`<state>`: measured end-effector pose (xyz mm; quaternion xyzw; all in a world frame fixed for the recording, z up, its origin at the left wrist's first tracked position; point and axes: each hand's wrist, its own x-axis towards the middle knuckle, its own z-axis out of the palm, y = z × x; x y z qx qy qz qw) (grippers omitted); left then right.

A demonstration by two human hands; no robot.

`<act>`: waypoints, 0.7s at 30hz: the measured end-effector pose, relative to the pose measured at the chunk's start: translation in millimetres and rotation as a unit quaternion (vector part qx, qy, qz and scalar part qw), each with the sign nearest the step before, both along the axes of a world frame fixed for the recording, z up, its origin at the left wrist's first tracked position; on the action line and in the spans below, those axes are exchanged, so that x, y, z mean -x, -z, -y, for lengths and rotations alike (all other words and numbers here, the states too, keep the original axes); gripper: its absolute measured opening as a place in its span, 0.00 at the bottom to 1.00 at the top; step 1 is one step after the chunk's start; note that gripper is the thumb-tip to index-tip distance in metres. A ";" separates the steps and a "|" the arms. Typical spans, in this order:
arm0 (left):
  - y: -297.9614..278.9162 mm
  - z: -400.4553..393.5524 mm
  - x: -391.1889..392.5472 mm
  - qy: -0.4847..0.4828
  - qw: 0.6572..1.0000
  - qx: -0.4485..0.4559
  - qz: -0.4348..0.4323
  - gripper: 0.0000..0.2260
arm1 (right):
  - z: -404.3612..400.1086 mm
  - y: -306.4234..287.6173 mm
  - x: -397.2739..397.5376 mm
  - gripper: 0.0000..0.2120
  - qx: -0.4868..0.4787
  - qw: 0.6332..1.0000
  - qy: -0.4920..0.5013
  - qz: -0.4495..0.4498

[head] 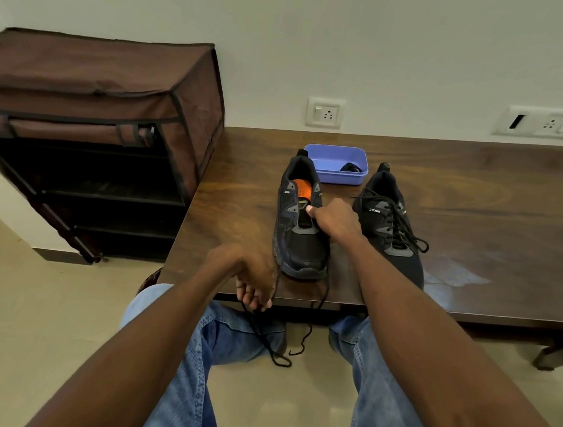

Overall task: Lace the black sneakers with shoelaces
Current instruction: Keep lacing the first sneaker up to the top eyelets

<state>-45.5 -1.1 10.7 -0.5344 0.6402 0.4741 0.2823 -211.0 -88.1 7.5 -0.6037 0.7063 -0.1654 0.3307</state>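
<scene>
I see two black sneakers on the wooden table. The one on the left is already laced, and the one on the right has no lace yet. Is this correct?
Not quite: it is reversed. The head view shows the right sneaker already laced, while the left sneaker still has open eyelets; its shoelace hangs off the table edge, held by the left hand.

Under my right hand (332, 220) the unlaced sneaker (301, 222) is black with grey panels, bluish touches down its side and a bright orange insole showing, and the laced sneaker (392, 224) just past my knuckles is the same black and grey with black laces. From my left hand (255, 279) hangs a black shoelace (266, 336) over my faded blue jeans (195, 377). Beyond my fingers sits a lavender-blue tray (336, 163) on the dark brown, wood-grained table (480, 205), and off past my left hand stands a brown fabric rack (93, 119) with black trim.
</scene>
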 end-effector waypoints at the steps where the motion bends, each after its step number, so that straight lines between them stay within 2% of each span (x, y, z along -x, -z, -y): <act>1: 1.3 -0.2 -0.1 -0.001 1.000 0.000 0.004 0.08 | -0.7 -0.6 -0.1 0.21 0.001 1.000 0.001 -0.003; 7: 9.7 8.8 -4.3 -0.050 0.994 0.087 0.033 0.05 | -0.3 -3.8 5.3 0.20 -0.031 0.999 -0.032 -0.006; 12: 7.7 15.4 0.3 -0.105 0.989 0.102 -0.006 0.07 | -7.3 -20.5 14.1 0.20 -0.169 0.984 -0.040 0.045; 16: 7.0 14.7 8.2 -0.124 0.988 0.085 -0.024 0.06 | -12.5 -23.8 22.0 0.09 -0.247 0.967 -0.047 0.048; 17: 5.2 15.0 9.9 -0.136 0.987 0.083 -0.031 0.07 | -13.7 -23.9 24.2 0.06 -0.253 0.965 -0.048 0.045; 21: -2.5 17.4 13.7 -0.213 0.965 0.146 -0.037 0.12 | -19.2 -29.1 26.0 0.09 -0.243 0.968 -0.061 0.033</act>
